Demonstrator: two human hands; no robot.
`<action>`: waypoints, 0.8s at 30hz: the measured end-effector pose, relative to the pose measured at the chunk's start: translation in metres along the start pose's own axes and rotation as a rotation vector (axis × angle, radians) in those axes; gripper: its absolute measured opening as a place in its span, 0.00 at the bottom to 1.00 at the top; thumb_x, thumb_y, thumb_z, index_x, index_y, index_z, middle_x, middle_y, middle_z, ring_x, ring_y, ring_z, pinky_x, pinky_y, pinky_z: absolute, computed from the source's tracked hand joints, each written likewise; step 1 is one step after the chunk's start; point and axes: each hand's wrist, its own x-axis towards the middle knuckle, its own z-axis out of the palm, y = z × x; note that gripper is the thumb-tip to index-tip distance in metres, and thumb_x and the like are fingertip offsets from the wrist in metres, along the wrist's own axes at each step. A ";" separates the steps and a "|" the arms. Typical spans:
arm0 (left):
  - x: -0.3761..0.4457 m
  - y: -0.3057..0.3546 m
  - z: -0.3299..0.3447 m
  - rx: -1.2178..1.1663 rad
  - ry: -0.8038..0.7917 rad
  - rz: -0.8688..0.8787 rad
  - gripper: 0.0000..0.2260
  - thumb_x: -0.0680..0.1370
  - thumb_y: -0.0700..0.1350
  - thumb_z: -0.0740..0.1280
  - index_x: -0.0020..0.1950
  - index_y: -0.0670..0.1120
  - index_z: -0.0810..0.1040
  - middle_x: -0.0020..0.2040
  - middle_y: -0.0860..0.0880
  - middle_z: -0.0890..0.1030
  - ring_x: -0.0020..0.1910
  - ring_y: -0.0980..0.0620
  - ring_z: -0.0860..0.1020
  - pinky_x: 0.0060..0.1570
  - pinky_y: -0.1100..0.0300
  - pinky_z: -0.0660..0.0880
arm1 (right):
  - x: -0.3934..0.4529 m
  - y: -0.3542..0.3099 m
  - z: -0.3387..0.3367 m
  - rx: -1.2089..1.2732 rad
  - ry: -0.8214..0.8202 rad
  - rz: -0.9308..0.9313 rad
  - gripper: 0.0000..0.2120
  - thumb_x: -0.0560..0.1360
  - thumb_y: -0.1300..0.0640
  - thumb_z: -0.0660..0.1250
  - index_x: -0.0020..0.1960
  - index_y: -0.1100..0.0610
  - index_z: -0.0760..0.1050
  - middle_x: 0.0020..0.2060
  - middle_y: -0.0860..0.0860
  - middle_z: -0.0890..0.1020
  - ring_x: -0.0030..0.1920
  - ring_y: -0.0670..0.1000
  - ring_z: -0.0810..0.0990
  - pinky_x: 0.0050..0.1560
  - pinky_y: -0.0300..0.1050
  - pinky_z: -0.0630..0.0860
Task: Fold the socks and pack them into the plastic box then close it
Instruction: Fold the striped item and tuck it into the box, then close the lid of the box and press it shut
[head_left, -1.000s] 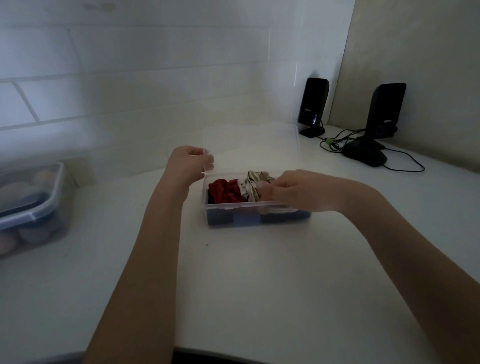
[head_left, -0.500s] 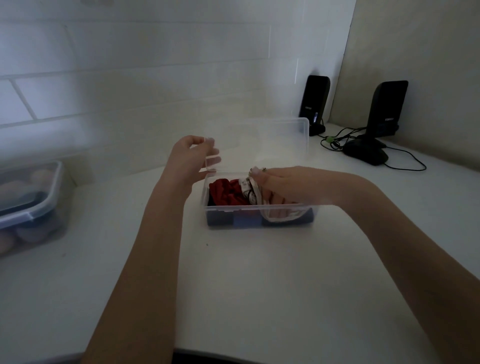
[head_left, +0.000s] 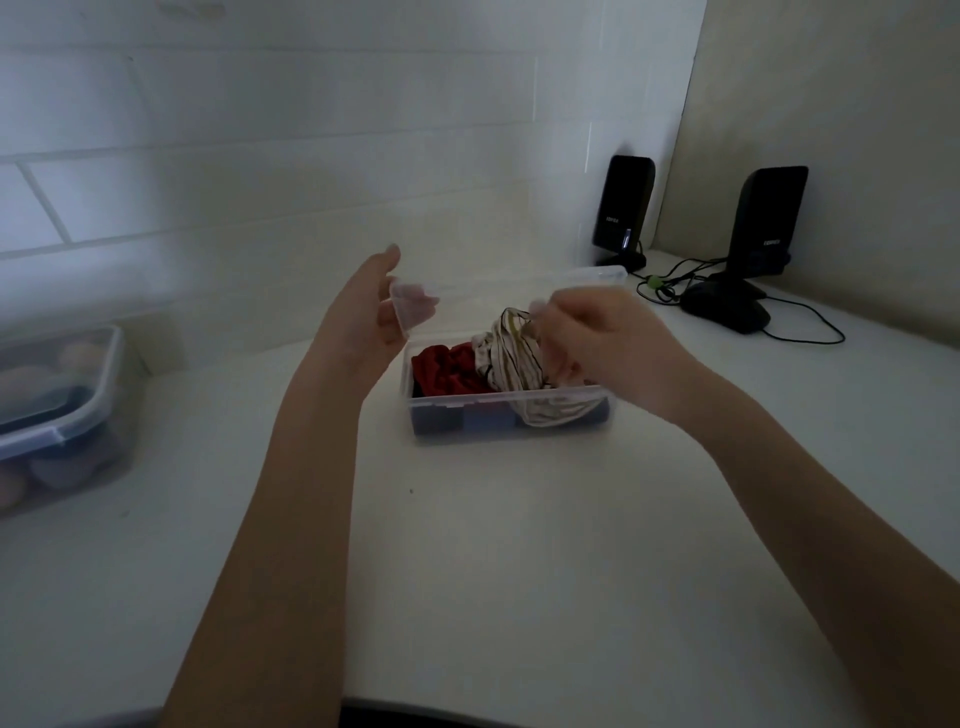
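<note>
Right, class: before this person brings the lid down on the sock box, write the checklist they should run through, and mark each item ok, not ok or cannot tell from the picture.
1. Lid in hand: ok. The left hand holds the clear lid by its left corner, tilted over the plastic box.
2. Striped sock tucked in: not ok. It bulges above the rim and drapes over the front wall.
3. Right hand clear of the opening: not ok. It grips the striped sock.
4. Red sock below the rim: ok.
5. Lid lined up with the rim: cannot tell.
</note>
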 end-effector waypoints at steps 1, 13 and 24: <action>0.000 -0.001 -0.002 0.040 -0.013 -0.013 0.09 0.77 0.48 0.64 0.41 0.45 0.72 0.33 0.47 0.78 0.38 0.49 0.78 0.46 0.61 0.75 | -0.001 -0.001 -0.004 0.070 0.108 -0.050 0.21 0.79 0.52 0.60 0.34 0.65 0.74 0.28 0.60 0.78 0.28 0.58 0.75 0.33 0.49 0.76; -0.003 0.001 -0.025 0.616 -0.400 -0.113 0.08 0.68 0.41 0.73 0.45 0.52 0.85 0.53 0.49 0.82 0.57 0.46 0.77 0.66 0.50 0.69 | 0.011 0.038 -0.013 0.261 0.112 0.237 0.15 0.76 0.52 0.64 0.63 0.48 0.73 0.64 0.48 0.74 0.65 0.49 0.71 0.61 0.46 0.68; -0.005 -0.003 -0.021 0.763 -0.495 -0.233 0.18 0.69 0.35 0.73 0.54 0.53 0.81 0.60 0.49 0.76 0.58 0.46 0.76 0.60 0.51 0.75 | 0.005 0.063 -0.010 0.285 -0.355 0.364 0.42 0.60 0.38 0.72 0.71 0.44 0.62 0.65 0.47 0.71 0.61 0.51 0.75 0.68 0.50 0.68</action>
